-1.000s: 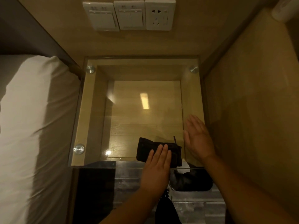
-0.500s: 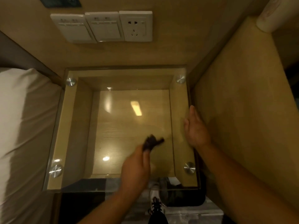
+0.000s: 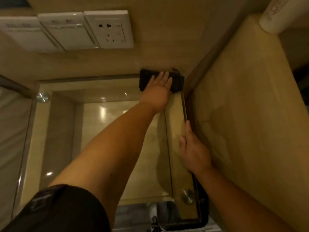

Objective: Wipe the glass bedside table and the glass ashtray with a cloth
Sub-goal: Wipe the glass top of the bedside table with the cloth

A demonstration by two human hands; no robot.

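The dark cloth (image 3: 175,82) lay at the far right corner of the glass table (image 3: 107,124), up against the wall, with most of it showing beyond and to either side of the fingers. The left hand (image 3: 159,91) pressed flat on it with straight fingers, not curled round it. The right hand (image 3: 194,151) rested open along the table's right edge, nearer, beside the wooden panel (image 3: 242,114).
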